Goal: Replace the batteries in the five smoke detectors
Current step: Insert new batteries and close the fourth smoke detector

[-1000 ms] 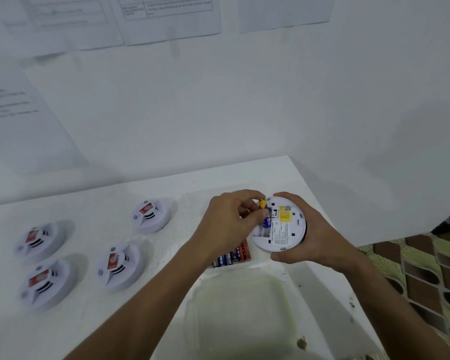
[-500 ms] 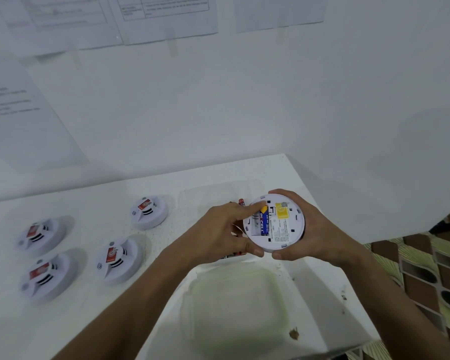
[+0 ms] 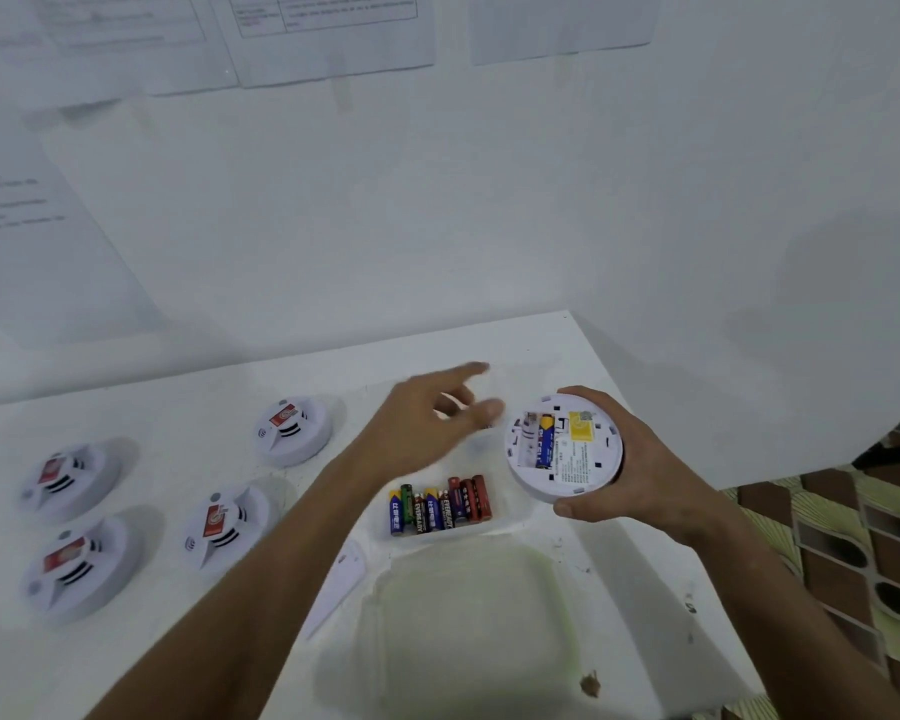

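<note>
My right hand [image 3: 630,470] grips a white round smoke detector [image 3: 567,449] with its back side up. One blue battery [image 3: 544,441] sits in its open compartment, next to a yellow label. My left hand [image 3: 427,423] hovers to the left of it, blurred, fingers spread, holding nothing. Below that hand lies a row of several loose batteries [image 3: 440,506] in a clear container [image 3: 510,511]. Several more detectors lie face up on the left: one at the back [image 3: 292,431], one in the middle [image 3: 224,524] and two at the far left [image 3: 66,480] [image 3: 79,569].
A translucent lid [image 3: 468,621] lies near the front edge of the white table [image 3: 178,407]. A small white cover piece [image 3: 341,579] rests beside my left forearm. The table ends at the right, with a patterned floor [image 3: 853,537] below. White walls with papers stand close behind.
My left hand has pulled away from the detector's battery compartment to the left and opened. The blue battery stays seated in the detector. The row of loose batteries is uncovered.
</note>
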### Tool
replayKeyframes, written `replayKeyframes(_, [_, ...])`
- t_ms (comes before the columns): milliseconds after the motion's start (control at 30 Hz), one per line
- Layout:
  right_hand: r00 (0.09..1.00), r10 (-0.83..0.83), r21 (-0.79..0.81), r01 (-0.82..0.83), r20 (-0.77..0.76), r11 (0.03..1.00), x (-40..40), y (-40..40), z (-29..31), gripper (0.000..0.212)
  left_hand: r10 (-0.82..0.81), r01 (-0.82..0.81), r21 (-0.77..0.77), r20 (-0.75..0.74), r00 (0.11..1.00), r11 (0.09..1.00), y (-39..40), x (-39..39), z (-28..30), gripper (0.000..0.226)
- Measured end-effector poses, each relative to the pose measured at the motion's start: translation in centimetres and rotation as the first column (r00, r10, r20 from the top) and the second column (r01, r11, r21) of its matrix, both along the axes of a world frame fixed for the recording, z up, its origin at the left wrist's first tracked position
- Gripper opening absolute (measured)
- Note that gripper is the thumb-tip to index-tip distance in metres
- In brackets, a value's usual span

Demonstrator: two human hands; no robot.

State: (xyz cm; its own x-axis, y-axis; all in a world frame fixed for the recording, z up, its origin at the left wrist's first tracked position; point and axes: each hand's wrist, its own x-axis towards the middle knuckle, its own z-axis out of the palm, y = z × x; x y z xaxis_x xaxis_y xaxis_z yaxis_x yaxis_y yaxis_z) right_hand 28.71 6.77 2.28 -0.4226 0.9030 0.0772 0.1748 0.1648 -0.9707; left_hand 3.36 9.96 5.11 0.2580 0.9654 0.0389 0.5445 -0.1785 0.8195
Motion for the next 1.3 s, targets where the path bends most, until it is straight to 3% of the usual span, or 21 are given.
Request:
replayKeyframes(67, [1.000, -0.008, -0.007, 0.009, 0.015, 1.000, 0.3, -0.1, -0.4, 0.095, 0.129, -0.127, 0.023, -0.184, 0.974, 0.992, 2.3, -0.7, -0.8, 0.049])
replayKeyframes(133, [0.999, -0.016, -0.014, 0.016, 0.029, 1.000, 0.4, -0.3, -0.8, 0.095, 0.152, -0.164, -0.019, -0.284, 0.947, 0.986, 4.1, -0.8, -1.9, 0.047])
replayKeyframes(367, [0.998, -0.037, -0.022, 0.038, 0.050, 0.999, 0.9, -0.3, -1.4, 0.094, 0.050, -0.126, -0.163, -0.409, 0.911, 0.978, 7.2, -0.2, -5.0, 0.047])
replayKeyframes(567, [0.998, -0.041, -0.031, 0.042, 0.048, 0.999, 1.1, -0.3, -1.7, 0.093, 0.026, -0.115, -0.179, -0.433, 0.901, 0.977, 8.4, 0.0, -5.5, 0.040])
replayKeyframes(667, [0.998, -0.038, -0.030, 0.039, 0.044, 0.999, 0.7, -0.2, -1.7, 0.093, 0.076, -0.151, -0.159, -0.399, 0.914, 0.976, 8.3, 0.1, -5.6, 0.035])
replayKeyframes(767, [0.998, -0.033, -0.026, 0.034, 0.047, 0.999, 0.4, 0.0, -1.5, 0.094, 0.155, -0.197, -0.137, -0.269, 0.951, 0.971, 7.4, 0.1, -5.0, 0.030])
replayKeyframes(933, [0.999, -0.024, -0.015, 0.024, 0.034, 1.000, -0.5, 0.3, -0.9, 0.095, 0.317, -0.311, 0.104, -0.045, 0.947, 0.945, 3.4, 0.7, -0.9, 0.017])
replayKeyframes(1067, [1.000, 0.008, -0.003, -0.008, 0.016, 1.000, -1.6, 0.3, -0.3, 0.095, 0.233, -0.271, 0.238, 0.174, 0.957, 0.933, -2.2, 1.8, 2.2, 0.017])
replayKeyframes(1300, [0.996, 0.086, 0.036, -0.087, 0.005, 0.996, -4.1, 0.0, 0.3, 0.092, 0.186, -0.198, 0.433, 0.070, 0.980, 0.879, -7.1, 0.6, 0.2, 0.017])
